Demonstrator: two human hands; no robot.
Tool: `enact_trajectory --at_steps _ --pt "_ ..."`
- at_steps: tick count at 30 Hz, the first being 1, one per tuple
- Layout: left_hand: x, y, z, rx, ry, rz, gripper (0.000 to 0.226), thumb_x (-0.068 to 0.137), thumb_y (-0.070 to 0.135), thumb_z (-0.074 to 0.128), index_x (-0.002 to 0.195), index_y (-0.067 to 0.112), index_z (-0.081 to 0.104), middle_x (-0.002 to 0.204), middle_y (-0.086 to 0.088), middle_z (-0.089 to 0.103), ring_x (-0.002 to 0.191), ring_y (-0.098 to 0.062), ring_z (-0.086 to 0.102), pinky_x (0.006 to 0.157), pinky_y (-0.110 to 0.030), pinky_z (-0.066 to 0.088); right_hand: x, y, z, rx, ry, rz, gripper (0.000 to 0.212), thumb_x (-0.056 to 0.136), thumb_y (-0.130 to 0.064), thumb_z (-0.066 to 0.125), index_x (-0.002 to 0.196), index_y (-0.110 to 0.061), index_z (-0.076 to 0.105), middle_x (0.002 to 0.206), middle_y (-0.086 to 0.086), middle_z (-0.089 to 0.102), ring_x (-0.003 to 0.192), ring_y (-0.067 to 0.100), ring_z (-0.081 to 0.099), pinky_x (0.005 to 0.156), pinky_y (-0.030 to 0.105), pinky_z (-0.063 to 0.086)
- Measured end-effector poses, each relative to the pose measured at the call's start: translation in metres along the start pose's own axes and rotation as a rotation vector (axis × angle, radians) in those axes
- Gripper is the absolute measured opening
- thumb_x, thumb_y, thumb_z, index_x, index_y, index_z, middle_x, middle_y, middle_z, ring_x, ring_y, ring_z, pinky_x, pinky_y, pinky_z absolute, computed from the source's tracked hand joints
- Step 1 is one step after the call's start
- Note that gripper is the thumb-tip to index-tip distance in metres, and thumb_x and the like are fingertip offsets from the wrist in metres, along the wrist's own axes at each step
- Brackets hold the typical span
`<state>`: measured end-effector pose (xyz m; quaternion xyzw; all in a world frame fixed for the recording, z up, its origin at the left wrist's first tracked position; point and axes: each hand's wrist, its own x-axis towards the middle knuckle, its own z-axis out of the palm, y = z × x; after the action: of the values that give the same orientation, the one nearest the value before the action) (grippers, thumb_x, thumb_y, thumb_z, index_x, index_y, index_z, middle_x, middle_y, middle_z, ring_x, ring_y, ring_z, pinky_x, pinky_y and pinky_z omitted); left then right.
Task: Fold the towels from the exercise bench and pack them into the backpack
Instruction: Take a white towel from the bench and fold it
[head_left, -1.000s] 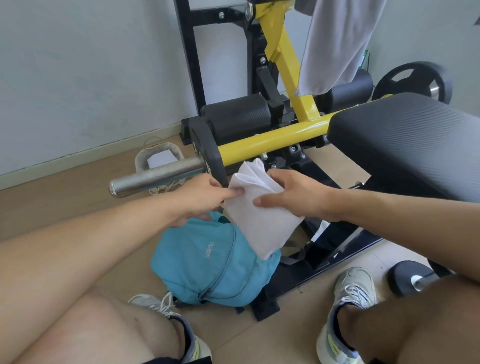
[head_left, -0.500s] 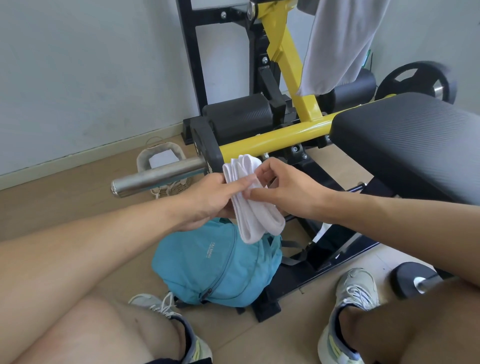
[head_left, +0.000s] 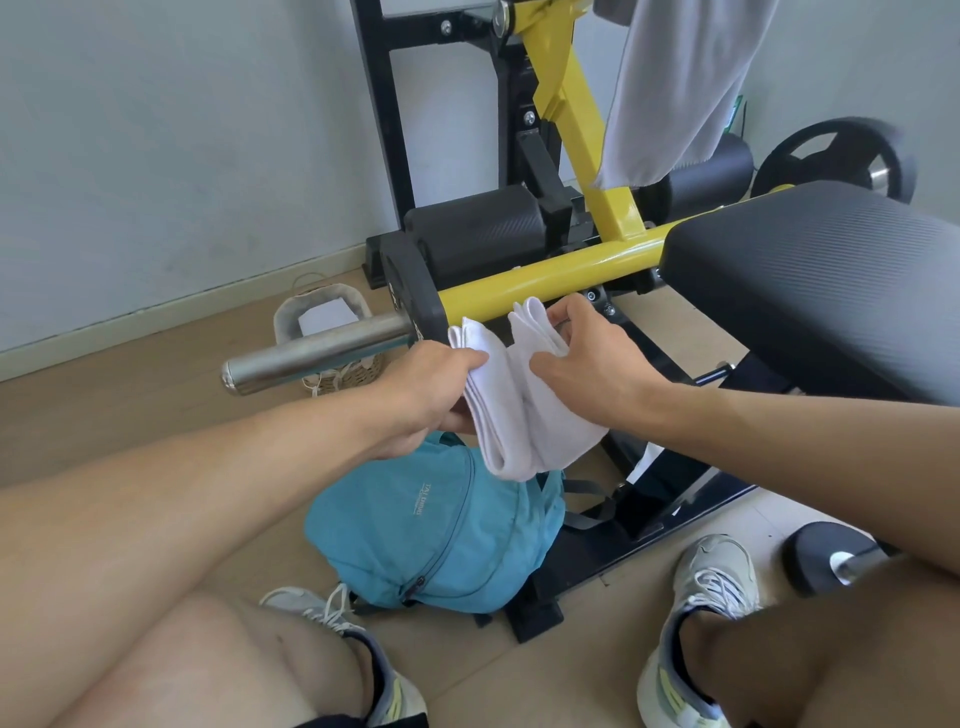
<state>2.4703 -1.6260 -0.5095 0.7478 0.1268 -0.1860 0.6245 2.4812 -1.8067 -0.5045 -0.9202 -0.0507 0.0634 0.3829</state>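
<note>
Your left hand (head_left: 431, 395) grips the left end of the white towel (head_left: 524, 415), fingers curled round the folded layers. Your right hand (head_left: 587, 358) pinches the right end, thumb on the near face, fingers tucked over the top edge. Both hands are clamped on the same towel, close together, not touching each other

The towel is folded into a thick U: two stacked ends point up, one in each hand, and the bend hangs down between them. It's in the air, right above the backpack (head_left: 431, 530); can't tell if the bend touches it

The backpack is teal and lies on the floor between your shoes, leaning against the black base of the bench (head_left: 810, 291). Whether its main opening is unzipped can't be made out from this angle

A grey towel (head_left: 675, 88) hangs from the top of the frame, draped down past the yellow upright, above the far roller pad

The steel sleeve (head_left: 317, 353) sticks out to the left just beyond your left hand. A small basket (head_left: 332, 317) sits on the floor behind it, near the wall. A weight plate (head_left: 831, 156) stands behind the bench pad
</note>
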Motion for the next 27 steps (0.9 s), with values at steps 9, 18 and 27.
enact_trajectory --at_steps 9,18,27 --pt "-0.009 0.003 0.008 -0.038 -0.078 -0.001 0.035 0.108 0.021 0.043 0.122 0.001 0.068 0.102 -0.018 0.078 0.089 -0.028 0.078 0.075 -0.037 0.064 -0.007 -0.009 0.017 -0.026 -0.048 -0.087 0.034 0.098 -0.034 0.056 0.129 -0.028 0.045 0.085 -0.002 0.066 0.075 0.019 0.070 0.071 0.050 0.062" --pt "-0.009 0.005 0.006 -0.050 -0.092 -0.008 0.046 0.107 0.042 0.042 0.121 0.007 0.069 0.101 -0.015 0.079 0.089 -0.028 0.078 0.081 -0.042 0.063 -0.012 -0.012 0.020 0.094 -0.003 -0.144 0.029 0.100 -0.031 0.054 0.129 -0.028 0.052 0.075 -0.010 0.055 0.065 0.007 0.057 0.065 0.034 0.054" --pt "-0.004 0.001 -0.010 0.040 -0.071 0.041 0.043 0.094 0.056 0.062 0.113 0.020 0.075 0.101 -0.004 0.080 0.093 -0.025 0.075 0.079 -0.038 0.058 -0.011 -0.022 0.011 0.507 -0.242 -0.093 0.036 0.092 -0.003 0.058 0.122 -0.019 0.068 0.095 0.005 0.076 0.092 0.024 0.074 0.088 0.041 0.062"
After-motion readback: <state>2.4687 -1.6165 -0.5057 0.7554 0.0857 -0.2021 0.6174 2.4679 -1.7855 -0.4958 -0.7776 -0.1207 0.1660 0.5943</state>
